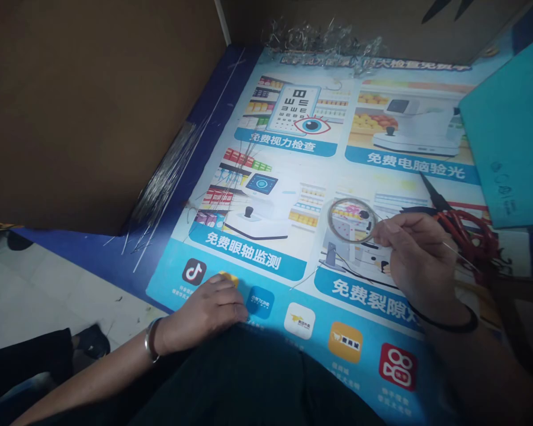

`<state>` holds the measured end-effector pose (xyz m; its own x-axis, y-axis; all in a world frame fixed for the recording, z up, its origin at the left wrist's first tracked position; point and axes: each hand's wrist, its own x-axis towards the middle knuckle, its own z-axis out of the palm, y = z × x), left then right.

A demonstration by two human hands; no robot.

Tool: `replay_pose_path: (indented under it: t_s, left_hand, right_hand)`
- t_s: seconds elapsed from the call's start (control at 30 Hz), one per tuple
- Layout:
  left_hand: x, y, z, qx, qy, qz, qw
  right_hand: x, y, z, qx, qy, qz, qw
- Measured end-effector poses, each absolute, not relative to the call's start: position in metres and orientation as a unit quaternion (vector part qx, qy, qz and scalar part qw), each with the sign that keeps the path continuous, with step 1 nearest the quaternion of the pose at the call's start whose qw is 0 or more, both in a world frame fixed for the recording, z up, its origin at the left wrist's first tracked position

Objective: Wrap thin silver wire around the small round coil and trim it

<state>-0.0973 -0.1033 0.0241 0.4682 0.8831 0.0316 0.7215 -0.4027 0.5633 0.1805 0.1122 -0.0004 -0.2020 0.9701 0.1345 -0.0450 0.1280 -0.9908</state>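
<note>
My right hand (420, 254) pinches a coil of thin wire (329, 222) between thumb and fingertips. The coil is a round loop held just above the printed sheet (302, 278), and a straight wire end sticks out past the wrist side of the hand. Resting palm down near the sheet's front edge is my left hand (208, 313), its fingers loosely bent and nothing visible in them. Right behind my right hand lie scissors (471, 236) with red handles and dark blades, partly covered by the hand.
Straight thin wires (166, 177) lie bundled along a large brown board (80, 106) on the left. Tangled wire pieces (328, 41) are heaped at the back against another brown panel (404, 29). A turquoise sheet (510, 136) stands at the right. Loose strands lie across the print.
</note>
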Motion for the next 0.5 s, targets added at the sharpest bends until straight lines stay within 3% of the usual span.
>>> replay_pose_path:
  t_s: [0.37,0.5]
  left_hand:
    - [-0.090,-0.100,0.026,0.851,0.479,0.087,0.199]
    - [-0.091,-0.084,0.037,0.809,0.487,0.171,0.282]
  right_hand:
    - [0.181,0.113,-0.002,-0.407,-0.580,0.511,0.488]
    - [0.183,0.114,-0.006,-0.410,-0.573,0.508,0.495]
